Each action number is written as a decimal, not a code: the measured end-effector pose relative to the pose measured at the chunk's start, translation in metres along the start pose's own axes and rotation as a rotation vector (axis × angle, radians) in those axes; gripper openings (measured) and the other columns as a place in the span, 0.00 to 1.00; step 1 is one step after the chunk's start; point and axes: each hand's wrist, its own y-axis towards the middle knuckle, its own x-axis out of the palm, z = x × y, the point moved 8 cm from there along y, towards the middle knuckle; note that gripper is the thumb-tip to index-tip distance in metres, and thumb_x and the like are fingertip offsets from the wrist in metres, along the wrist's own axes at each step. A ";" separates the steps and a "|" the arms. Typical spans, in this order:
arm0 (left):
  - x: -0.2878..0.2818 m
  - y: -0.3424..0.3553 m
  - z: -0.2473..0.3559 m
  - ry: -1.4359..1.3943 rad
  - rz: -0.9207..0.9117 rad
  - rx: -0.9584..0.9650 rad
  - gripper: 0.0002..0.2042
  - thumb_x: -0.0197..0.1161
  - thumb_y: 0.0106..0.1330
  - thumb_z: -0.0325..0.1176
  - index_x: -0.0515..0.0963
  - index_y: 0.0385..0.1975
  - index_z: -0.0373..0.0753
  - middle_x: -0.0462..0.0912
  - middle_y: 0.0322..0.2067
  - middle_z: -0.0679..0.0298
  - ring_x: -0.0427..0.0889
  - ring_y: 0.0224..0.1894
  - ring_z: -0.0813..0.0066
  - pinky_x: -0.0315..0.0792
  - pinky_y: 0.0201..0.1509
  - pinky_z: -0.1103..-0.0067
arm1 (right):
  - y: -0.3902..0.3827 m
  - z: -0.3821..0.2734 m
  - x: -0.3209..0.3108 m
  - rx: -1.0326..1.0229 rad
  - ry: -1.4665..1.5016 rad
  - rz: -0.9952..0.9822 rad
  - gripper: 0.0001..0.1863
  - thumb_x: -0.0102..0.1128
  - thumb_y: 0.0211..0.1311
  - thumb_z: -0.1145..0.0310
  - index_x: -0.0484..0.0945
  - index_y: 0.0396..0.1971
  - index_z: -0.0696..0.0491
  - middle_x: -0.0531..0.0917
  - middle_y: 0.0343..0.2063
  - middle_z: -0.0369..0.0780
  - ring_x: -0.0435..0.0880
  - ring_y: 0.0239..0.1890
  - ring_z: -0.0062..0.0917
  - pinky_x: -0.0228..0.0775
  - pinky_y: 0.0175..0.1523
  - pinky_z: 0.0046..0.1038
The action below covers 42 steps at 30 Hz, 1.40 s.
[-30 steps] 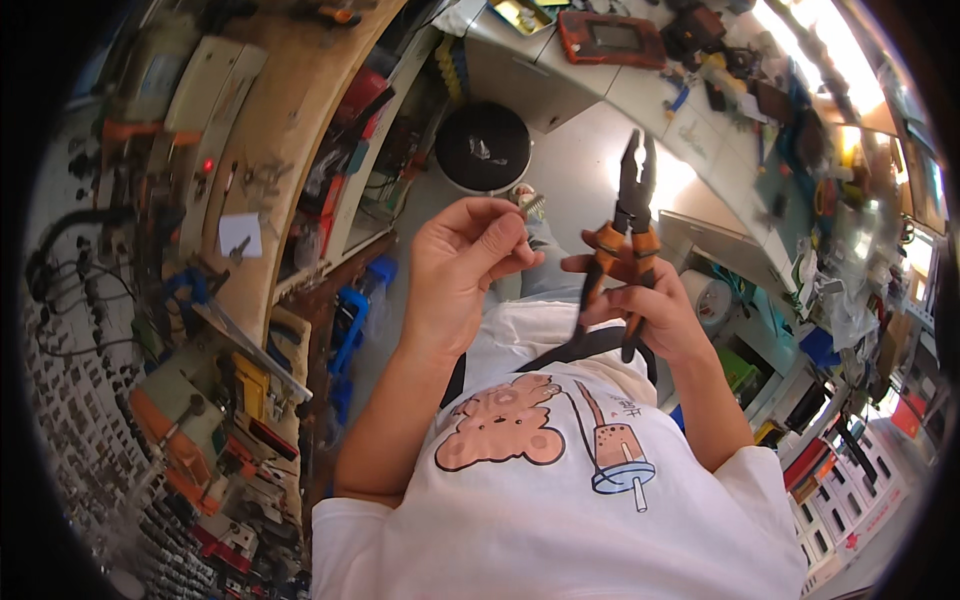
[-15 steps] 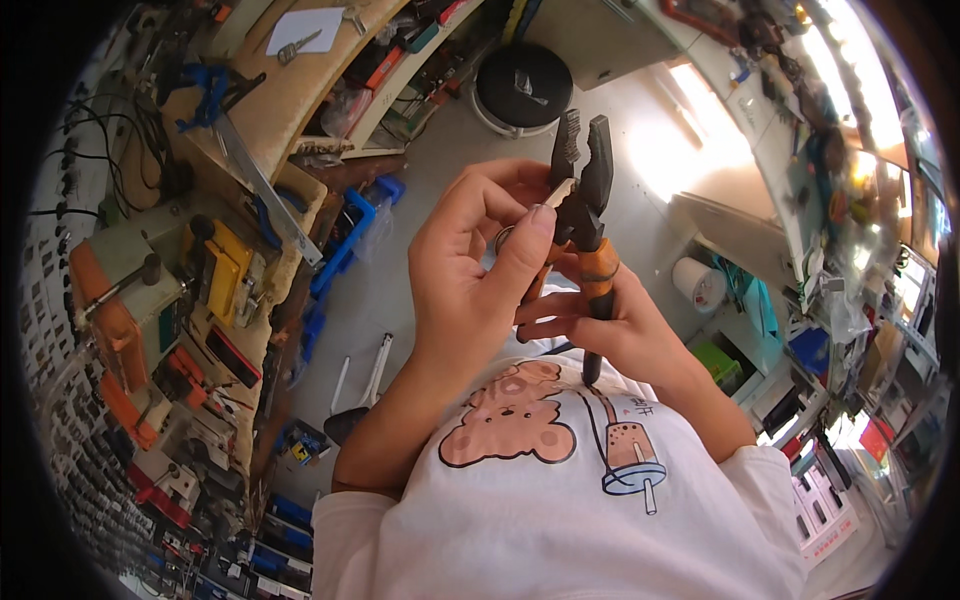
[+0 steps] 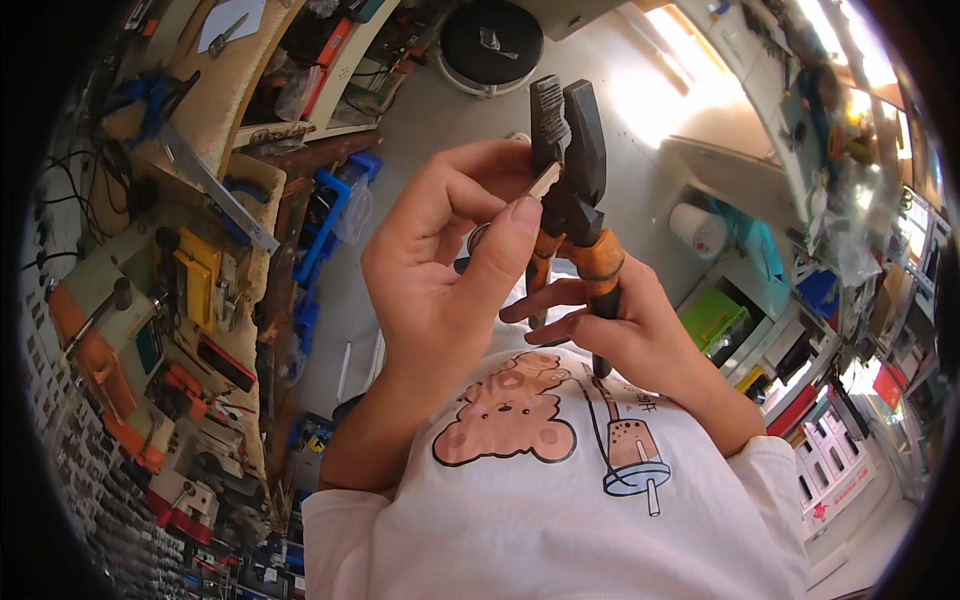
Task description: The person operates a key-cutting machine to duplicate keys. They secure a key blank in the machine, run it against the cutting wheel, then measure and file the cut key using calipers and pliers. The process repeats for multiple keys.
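Note:
Between the thumb and fingers of my left hand [image 3: 440, 240] is a small flat, light metal piece that looks like a key [image 3: 546, 182]. A ring partly shows behind the thumb. My right hand [image 3: 635, 315] is wrapped round the orange and black handles of a large pair of pliers [image 3: 576, 208], held with the dark jaws pointing away from me. A narrow gap separates the toothed jaw from the other one. The key's end lies at the base of the jaws; whether it is gripped there I cannot tell. My left fingertips are close beside the toothed jaw.
On the left, a workbench carries a key-cutting machine [image 3: 112, 375] with orange and yellow parts. A black round stool [image 3: 492, 42] stands ahead, holding a small clear bag. A white bin [image 3: 697, 230] and a green box [image 3: 712, 320] are at the right. Keys hang at far left.
The whole view has shifted, so the bench and stool sit farther left and higher. Both hands and the pliers appear a little farther left, with the key still pinched in my left hand.

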 end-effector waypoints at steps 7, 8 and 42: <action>0.014 0.002 0.000 0.050 -0.044 0.034 0.05 0.56 0.60 0.23 0.69 0.25 0.30 0.75 0.42 0.51 0.75 0.44 0.73 0.70 0.47 0.79 | -0.008 0.001 -0.010 -0.015 0.008 0.030 0.32 0.43 0.47 0.86 0.56 0.57 0.55 0.68 0.49 0.42 0.79 0.45 0.30 0.74 0.44 0.28; 0.015 0.002 -0.001 0.051 -0.044 0.037 0.05 0.56 0.60 0.23 0.69 0.24 0.30 0.75 0.42 0.51 0.75 0.44 0.73 0.70 0.47 0.79 | -0.009 0.001 -0.011 -0.015 0.005 0.033 0.32 0.43 0.47 0.85 0.56 0.57 0.55 0.68 0.49 0.42 0.79 0.45 0.29 0.75 0.44 0.28; 0.011 0.007 -0.008 0.283 -0.088 -0.109 0.09 0.63 0.56 0.29 0.73 0.32 0.31 0.76 0.37 0.57 0.75 0.38 0.77 0.68 0.45 0.81 | -0.014 0.005 -0.037 -0.017 -0.294 0.163 0.22 0.46 0.45 0.78 0.67 0.46 0.56 0.75 0.30 0.42 0.72 0.32 0.29 0.64 0.42 0.28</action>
